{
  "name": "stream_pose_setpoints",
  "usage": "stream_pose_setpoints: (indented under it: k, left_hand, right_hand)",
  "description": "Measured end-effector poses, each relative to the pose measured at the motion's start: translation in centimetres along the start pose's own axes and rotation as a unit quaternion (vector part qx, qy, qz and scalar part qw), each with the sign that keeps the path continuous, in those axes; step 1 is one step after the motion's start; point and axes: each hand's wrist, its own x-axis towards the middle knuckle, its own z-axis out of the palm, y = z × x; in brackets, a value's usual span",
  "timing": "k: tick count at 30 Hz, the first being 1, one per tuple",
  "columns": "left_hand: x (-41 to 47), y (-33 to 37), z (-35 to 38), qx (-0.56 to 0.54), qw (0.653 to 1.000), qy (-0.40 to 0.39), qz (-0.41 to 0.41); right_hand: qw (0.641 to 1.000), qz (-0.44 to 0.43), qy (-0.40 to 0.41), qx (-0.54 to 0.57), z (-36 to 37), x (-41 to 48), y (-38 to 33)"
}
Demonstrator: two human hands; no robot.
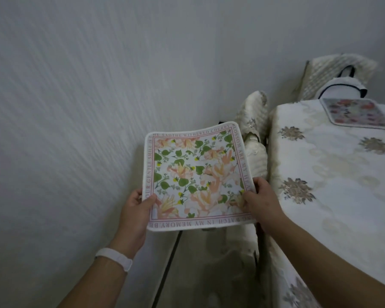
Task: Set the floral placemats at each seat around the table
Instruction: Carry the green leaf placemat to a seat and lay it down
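Placemat (pixel 196 176) pinched by left hand (pixel 135 210) and right hand (pixel 261 201).

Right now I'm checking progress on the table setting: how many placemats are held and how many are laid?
Held: 1, the placemat gripped by left hand and right hand.
Laid: 1, the far placemat on the table.
Total: 2

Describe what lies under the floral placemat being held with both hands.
Under the held placemat, gripped by the left hand and right hand, there is no table: only floor and a cream-covered chair beside the table. Whatever sits directly beneath it is hidden.
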Motion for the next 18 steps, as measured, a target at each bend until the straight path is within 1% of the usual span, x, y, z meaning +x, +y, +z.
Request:
stream_pose_setpoints:
  k: [2, 5, 10, 14, 18]
  left_hand:
    - [1.7, 0.7, 2.2, 0.004, 1.000, -0.013, 0.001]
    - [3.6, 1.5, 5.9, 0.017, 0.998, -0.053, -0.006]
    - [6.6, 1.8, 12.5, 0.062, 0.990, -0.126, -0.020]
    - [8.5, 1.5, 18.2, 0.094, 0.976, -0.196, -0.027]
    - [9.8, 0.7, 23.9, 0.128, 0.952, -0.273, -0.051]
  right_hand:
    - [1.000, 0.004, 0.024, 0.002, -1.2, 1.6, -0.6]
    - [0.998, 0.012, 0.067, 0.015, -3.3, 2.8, -0.6]
    - [0.987, 0.055, 0.143, 0.046, -7.6, 3.9, 0.7]
    - [0.974, 0.079, 0.203, 0.070, -10.5, 4.3, 1.7]
    - [0.952, 0.118, 0.273, 0.079, -13.4, 4.4, 3.1]
